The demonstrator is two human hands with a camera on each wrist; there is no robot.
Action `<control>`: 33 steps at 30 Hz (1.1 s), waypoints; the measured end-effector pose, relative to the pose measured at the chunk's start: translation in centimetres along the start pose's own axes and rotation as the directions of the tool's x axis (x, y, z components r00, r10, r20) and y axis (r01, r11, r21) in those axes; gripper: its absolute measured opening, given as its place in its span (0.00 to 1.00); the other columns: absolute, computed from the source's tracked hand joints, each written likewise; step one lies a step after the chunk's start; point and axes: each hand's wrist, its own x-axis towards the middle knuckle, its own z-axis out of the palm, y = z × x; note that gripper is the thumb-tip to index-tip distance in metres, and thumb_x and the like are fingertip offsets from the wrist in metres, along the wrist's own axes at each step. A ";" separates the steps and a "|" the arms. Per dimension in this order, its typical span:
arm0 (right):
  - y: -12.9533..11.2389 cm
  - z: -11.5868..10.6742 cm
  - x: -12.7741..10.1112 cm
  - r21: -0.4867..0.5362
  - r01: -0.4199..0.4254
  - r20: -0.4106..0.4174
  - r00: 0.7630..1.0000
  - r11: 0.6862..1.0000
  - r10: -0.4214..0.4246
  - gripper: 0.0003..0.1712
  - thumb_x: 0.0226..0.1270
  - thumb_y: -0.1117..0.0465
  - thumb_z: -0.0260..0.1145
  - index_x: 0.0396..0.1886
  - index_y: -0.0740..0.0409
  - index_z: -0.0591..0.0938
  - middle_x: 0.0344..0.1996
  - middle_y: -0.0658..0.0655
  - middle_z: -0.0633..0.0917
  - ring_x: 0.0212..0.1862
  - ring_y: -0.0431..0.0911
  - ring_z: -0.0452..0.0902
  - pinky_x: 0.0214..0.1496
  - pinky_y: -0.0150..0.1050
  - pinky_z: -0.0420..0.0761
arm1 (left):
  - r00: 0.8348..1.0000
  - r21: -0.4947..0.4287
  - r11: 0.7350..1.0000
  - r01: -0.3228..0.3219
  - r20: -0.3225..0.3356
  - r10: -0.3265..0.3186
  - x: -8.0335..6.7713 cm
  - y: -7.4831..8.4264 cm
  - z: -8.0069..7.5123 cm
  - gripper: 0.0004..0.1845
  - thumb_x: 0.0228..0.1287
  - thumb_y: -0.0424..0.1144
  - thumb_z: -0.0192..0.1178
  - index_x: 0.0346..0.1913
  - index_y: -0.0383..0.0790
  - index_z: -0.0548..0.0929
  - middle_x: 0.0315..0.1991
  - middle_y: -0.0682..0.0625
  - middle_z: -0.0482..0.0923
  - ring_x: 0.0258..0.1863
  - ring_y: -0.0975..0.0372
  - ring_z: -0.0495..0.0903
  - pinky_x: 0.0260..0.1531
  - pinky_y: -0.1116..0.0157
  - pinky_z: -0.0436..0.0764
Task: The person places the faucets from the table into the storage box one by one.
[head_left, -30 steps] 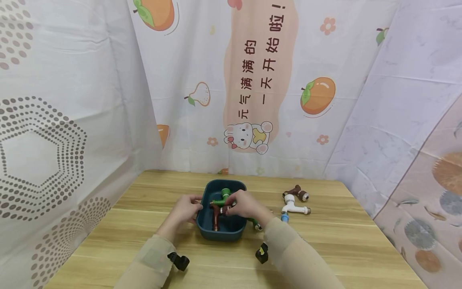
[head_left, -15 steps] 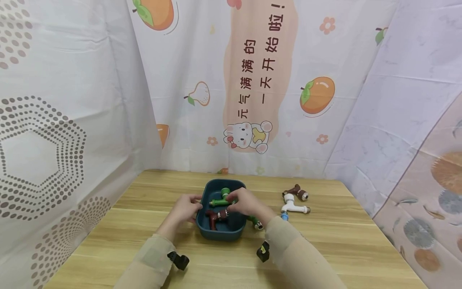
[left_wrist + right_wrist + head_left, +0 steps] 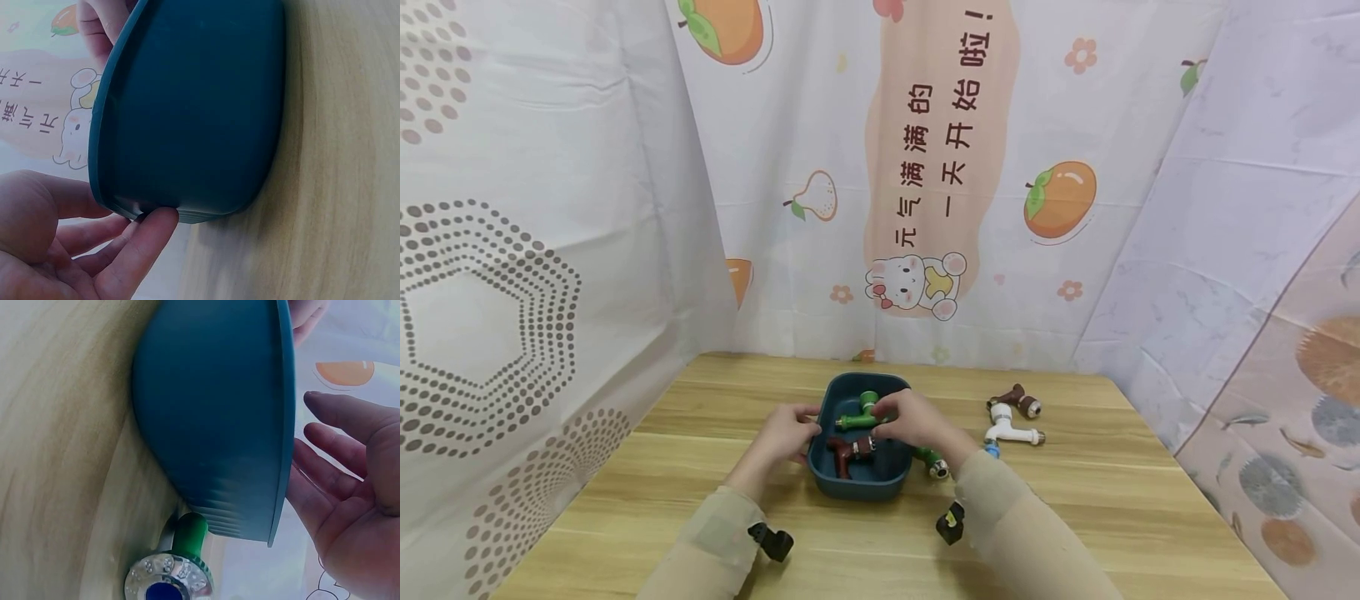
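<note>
Blue tub [image 3: 831,483]: steady its rim with your left hand [image 3: 786,435], fingers lightly curled against it; lift your right hand [image 3: 912,419], fingers spread, clear of the brown tap [image 3: 848,450].

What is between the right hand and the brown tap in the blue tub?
Nothing visible. The right hand hovers open over the dark blue plastic tub, and the brown plastic tap lies just below its fingers beside the green plastic tap.

Brown tap [image 3: 1017,399], white tap [image 3: 1009,430] on wooden table [image 3: 625,508]; cartoon curtain [image 3: 925,167] behind.
</note>
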 end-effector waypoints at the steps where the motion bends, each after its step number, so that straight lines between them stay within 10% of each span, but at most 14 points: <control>1: 0.0 -0.1 -0.1 0.007 0.003 -0.001 1.000 1.000 -0.003 0.21 0.65 0.61 0.74 0.56 0.64 0.85 0.49 0.59 0.86 0.48 0.49 0.82 0.49 0.44 0.85 | 1.000 0.001 1.000 0.000 0.001 0.000 0.0 0.0 0.0 0.24 0.67 0.26 0.59 0.66 0.28 0.77 0.47 0.35 0.84 0.34 0.51 0.86 0.21 0.54 0.86; 33: 0.7 -3.0 -2.1 0.084 0.025 -0.088 0.996 0.996 -0.018 0.21 0.66 0.59 0.73 0.59 0.57 0.84 0.54 0.59 0.85 0.55 0.55 0.81 0.53 0.47 0.84 | 1.000 0.004 1.000 -0.008 -0.001 0.008 0.0 0.0 0.0 0.24 0.67 0.26 0.59 0.66 0.28 0.77 0.49 0.34 0.83 0.35 0.49 0.86 0.21 0.55 0.87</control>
